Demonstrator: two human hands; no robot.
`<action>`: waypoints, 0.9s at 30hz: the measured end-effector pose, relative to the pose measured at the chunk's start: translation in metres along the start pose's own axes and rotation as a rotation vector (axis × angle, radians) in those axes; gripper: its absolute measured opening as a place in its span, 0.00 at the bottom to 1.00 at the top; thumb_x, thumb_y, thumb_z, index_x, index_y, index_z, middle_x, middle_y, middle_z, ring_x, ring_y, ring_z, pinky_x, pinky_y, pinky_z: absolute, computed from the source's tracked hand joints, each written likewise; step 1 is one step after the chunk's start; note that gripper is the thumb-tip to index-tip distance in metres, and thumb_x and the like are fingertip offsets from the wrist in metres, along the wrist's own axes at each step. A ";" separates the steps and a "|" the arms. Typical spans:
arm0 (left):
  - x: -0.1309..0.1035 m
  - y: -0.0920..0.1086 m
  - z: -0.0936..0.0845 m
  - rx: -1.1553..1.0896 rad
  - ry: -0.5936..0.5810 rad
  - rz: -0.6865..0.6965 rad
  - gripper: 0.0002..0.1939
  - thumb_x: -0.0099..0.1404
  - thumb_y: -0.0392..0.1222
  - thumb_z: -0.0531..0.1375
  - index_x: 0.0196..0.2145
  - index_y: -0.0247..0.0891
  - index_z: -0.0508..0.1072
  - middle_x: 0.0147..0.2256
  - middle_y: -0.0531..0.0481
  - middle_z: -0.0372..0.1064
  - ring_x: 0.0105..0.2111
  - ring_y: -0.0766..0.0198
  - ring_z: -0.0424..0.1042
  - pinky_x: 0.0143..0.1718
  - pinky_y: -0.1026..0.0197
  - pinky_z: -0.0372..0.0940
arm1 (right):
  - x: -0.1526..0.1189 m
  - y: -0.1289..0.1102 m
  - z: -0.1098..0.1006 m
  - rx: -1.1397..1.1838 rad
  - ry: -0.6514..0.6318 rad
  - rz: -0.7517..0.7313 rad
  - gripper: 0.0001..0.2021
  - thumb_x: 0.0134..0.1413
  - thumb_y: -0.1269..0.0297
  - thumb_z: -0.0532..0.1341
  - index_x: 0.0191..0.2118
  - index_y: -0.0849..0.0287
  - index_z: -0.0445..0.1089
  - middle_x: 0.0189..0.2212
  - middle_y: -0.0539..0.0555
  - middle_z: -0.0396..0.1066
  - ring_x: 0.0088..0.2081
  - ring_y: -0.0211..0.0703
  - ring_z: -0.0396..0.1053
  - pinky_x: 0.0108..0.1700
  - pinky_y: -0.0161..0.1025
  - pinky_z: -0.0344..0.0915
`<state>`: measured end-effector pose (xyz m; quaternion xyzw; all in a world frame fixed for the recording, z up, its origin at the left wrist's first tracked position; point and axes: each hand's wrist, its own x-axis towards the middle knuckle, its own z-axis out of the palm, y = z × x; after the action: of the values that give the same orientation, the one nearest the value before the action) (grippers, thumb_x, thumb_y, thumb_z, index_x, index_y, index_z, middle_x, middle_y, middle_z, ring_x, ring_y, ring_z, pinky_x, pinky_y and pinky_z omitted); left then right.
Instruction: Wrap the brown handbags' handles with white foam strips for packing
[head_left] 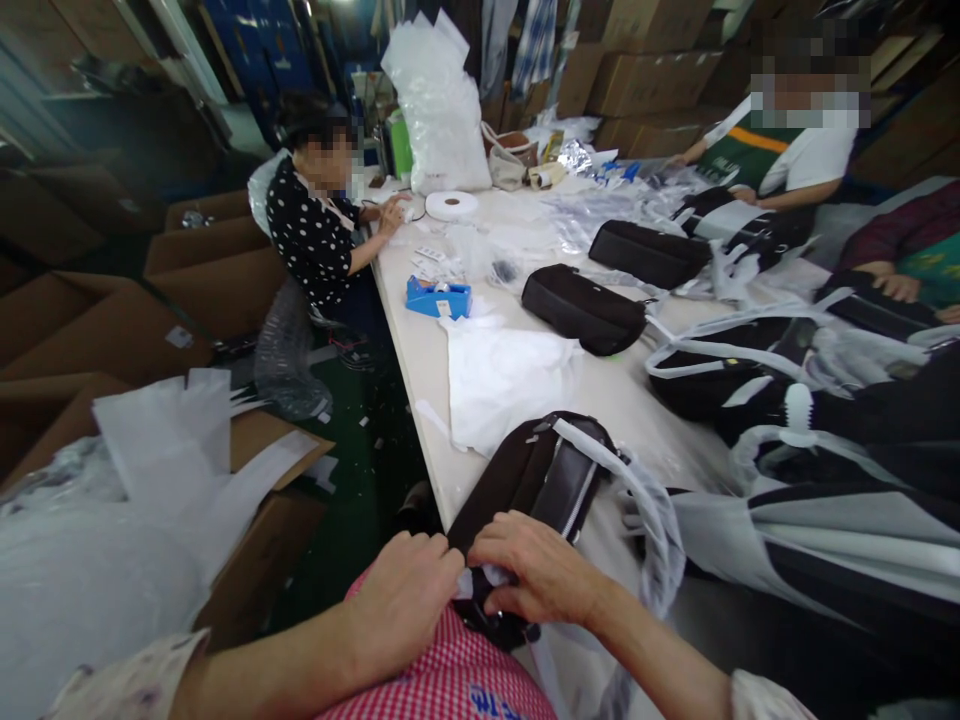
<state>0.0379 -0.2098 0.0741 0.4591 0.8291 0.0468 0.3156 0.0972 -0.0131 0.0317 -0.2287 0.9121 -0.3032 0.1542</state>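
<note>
A black bag (517,470) lies at the table's near edge, its lower end against the checked apron in front of me. A strap wrapped in white material (660,530) curves off its right side. My left hand (412,590) is closed at the near left end of the bag, fingers curled over its edge. My right hand (536,570) lies across the same end with fingers bent and thumb underneath, gripping it. A bit of white wrapping (465,583) shows between the two hands. The fingertips are partly hidden.
White sheets (510,380) and a blue tape dispenser (439,298) lie ahead on the table (412,350). More black bags (581,305) fill the right side. Cardboard boxes (225,290) and plastic wrapping (90,560) stand at left. Several co-workers sit around the table.
</note>
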 end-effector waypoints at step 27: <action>0.021 -0.009 0.004 0.202 -0.011 -0.239 0.18 0.71 0.36 0.44 0.40 0.35 0.73 0.36 0.41 0.76 0.35 0.50 0.77 0.34 0.55 0.65 | 0.027 -0.003 0.013 -0.093 0.240 0.212 0.11 0.54 0.58 0.65 0.42 0.51 0.69 0.39 0.50 0.74 0.42 0.47 0.68 0.41 0.42 0.53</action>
<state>0.0252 -0.1991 0.0577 0.3866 0.8766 -0.0773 0.2758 0.0806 -0.0355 0.0192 -0.1001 0.9560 -0.2679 0.0646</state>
